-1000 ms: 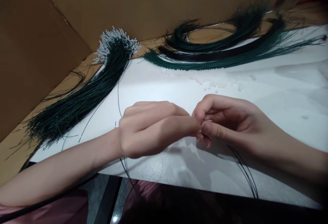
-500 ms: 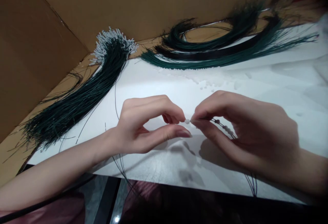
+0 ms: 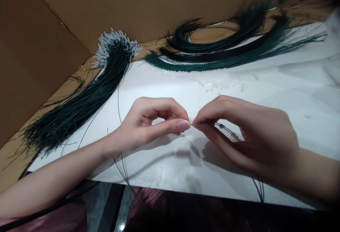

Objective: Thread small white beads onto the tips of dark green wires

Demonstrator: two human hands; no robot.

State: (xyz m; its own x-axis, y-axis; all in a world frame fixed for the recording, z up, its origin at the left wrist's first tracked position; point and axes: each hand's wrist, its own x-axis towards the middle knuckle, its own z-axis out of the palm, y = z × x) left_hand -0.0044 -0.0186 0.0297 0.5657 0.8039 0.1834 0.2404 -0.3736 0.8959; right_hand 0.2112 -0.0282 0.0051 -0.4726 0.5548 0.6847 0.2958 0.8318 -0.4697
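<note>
Thumb and index finger of my left hand are pinched together; the white bead seen there a moment ago is now hidden between the fingertips. Just to the right, my right hand pinches dark thin cords, and a short piece of cord spans the small gap between both hands. Small pale beads sit on the cords inside the curl of my right hand. Loose cord ends hang below that hand over the table edge. Both hands are above the white tabletop.
A thick bundle of dark green cords with white beaded ends lies at left. More green cord bundles curve along the back. Loose white beads are scattered before them. Cardboard walls stand behind.
My left thumb has closed up against the index finger, covering the white bead that showed between the hands. My right hand has shifted slightly left, still pinching the cords.
</note>
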